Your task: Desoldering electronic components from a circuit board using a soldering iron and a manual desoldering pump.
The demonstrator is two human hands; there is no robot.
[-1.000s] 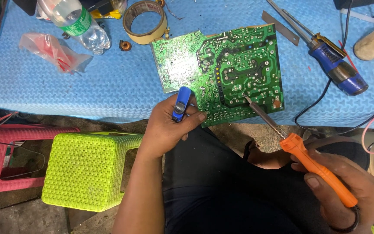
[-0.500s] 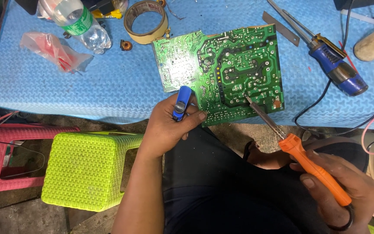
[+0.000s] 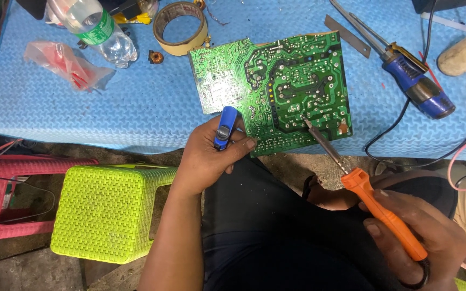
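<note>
Two fingers pinching circuit board edge

Electronics repair workshop: green circuit board on the blue-matted table, orange soldering iron and screwdriver beside the board.

Two hands are at work here: the left hand and the right hand. One green circuit board lies on one blue mat. One orange-handled soldering iron, one small blue tool, one blue-handled screwdriver. One plastic bottle, one roll of tape, one crumpled plastic bag, one small copper coil, one flat metal strip. Two stools below: one lime-green stool, one pink stool.
</note>
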